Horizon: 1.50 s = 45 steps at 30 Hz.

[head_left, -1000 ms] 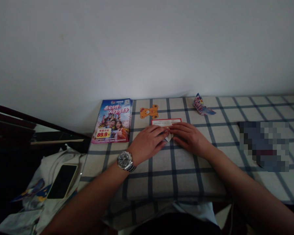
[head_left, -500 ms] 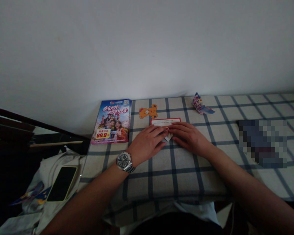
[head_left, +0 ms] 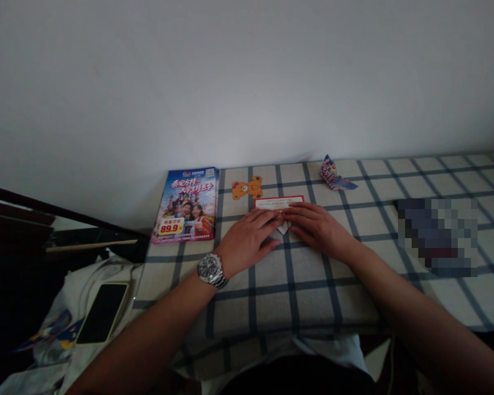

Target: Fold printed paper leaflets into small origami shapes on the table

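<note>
Checked table (head_left: 313, 296) is being viewed from the near edge. Brochure (head_left: 187, 206) is lying at its far left corner. Left hand (head_left: 249, 238) and right hand (head_left: 316, 227) are being held flat and wide mid-table, nothing gripped, fingertips meeting. Red-edged card (head_left: 278, 201) is lying just beyond them. Small white folded paper (head_left: 281, 229) is being pressed to the cloth under both sets of fingertips, mostly hidden.

Place: a home, dimly lit.
Table: a checked tablecloth (head_left: 313, 291) on a small table, set against a bare white wall (head_left: 247, 82).
Clutter: 1 flyer (head_left: 187, 206), 1 bear sticker (head_left: 247, 188), 1 phone (head_left: 102, 312) on white fabric (head_left: 86, 274) beside the table.
</note>
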Each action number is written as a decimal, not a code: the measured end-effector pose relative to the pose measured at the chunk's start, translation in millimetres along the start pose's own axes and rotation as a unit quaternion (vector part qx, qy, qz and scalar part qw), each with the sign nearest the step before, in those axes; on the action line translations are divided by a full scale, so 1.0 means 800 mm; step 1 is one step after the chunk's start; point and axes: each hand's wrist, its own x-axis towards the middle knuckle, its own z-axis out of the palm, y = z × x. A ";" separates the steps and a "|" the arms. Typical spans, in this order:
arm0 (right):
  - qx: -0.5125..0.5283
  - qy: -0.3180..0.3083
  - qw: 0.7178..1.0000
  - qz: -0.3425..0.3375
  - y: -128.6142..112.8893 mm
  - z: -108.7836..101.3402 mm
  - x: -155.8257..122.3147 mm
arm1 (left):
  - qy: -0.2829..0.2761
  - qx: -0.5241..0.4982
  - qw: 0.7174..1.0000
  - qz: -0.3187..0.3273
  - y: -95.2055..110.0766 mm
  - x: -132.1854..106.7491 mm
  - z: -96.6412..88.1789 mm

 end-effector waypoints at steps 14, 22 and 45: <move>-0.013 -0.007 1.000 -0.002 0.004 0.004 -0.001 | 0.009 -0.032 0.999 -0.008 -0.002 0.000 0.002; -0.026 -0.010 1.000 -0.004 0.006 0.006 -0.001 | 0.006 -0.037 0.999 -0.010 -0.002 0.001 0.000; -0.042 -0.015 0.999 -0.005 0.006 0.006 -0.002 | 0.008 -0.033 0.999 -0.010 -0.003 0.001 0.001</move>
